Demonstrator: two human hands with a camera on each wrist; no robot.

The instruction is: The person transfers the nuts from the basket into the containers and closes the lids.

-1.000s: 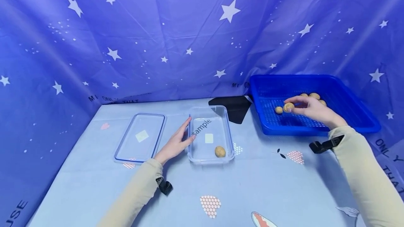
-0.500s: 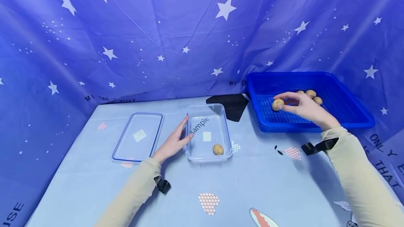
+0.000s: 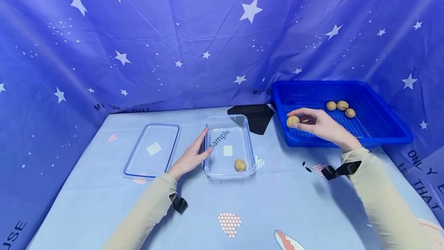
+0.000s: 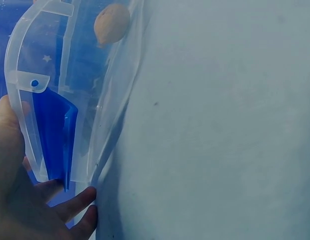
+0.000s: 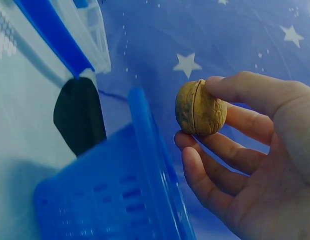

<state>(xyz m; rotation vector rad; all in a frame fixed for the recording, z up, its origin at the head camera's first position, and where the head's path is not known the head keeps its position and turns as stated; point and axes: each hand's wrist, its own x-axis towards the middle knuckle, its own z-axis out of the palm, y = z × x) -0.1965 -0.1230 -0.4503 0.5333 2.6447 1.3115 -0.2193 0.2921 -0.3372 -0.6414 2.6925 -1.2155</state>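
Observation:
My right hand (image 3: 320, 126) pinches a walnut (image 3: 293, 121) between thumb and fingers, over the near left part of the blue basket (image 3: 333, 140). In the right wrist view that walnut (image 5: 200, 108) shows its seam, held up above the basket rim. A bit of tan, perhaps another walnut, shows between my fingers. My left hand (image 3: 190, 158) touches the left side of a clear plastic box (image 3: 230, 175) with nearly straight fingers. One walnut (image 3: 240, 165) lies in the box's near right corner. In the left wrist view my left hand (image 4: 24, 195) is against the box wall.
Three walnuts (image 3: 342, 105) sit toward the back of the basket. The box's clear lid (image 3: 152, 149) with a blue seal lies flat to the left. A black patch (image 3: 254, 119) is between box and basket. A starry blue curtain (image 3: 208, 30) stands behind the table.
My right hand, holding the walnut, has moved left across the basket toward its near left rim. The left hand and the box stay in place.

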